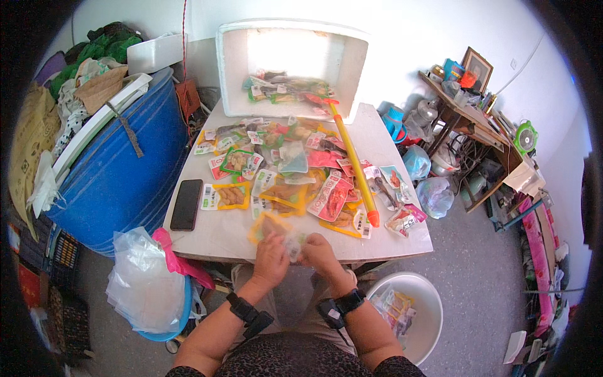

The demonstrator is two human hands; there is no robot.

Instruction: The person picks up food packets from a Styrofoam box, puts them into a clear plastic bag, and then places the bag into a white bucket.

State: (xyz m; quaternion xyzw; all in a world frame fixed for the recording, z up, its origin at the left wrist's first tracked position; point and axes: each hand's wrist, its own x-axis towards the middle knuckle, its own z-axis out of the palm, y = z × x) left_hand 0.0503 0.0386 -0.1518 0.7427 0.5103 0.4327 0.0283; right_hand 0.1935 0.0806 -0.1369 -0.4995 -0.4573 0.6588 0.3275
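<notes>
At the table's front edge my left hand (272,259) pinches a yellow-edged food packet (269,227), which is blurred. My right hand (321,254) is closed at the packet's pale end, close beside the left; its fingertips are partly hidden. Just beyond my hands, many sealed snack packets are heaped. A yellow-edged packet (230,196) with brown meat lies flat at the left of the heap, and a red packet (331,197) rests on others at the right. Across the right side of the pile lies a yellow tube with orange ends (352,160).
A black phone (186,205) lies at the table's left. An open foam box (230,70) on its side holds packets at the back. Clear bags (146,287) top a blue basin at lower left. A white bucket (433,311) with packets stands lower right. A blue barrel (122,174) flanks the table.
</notes>
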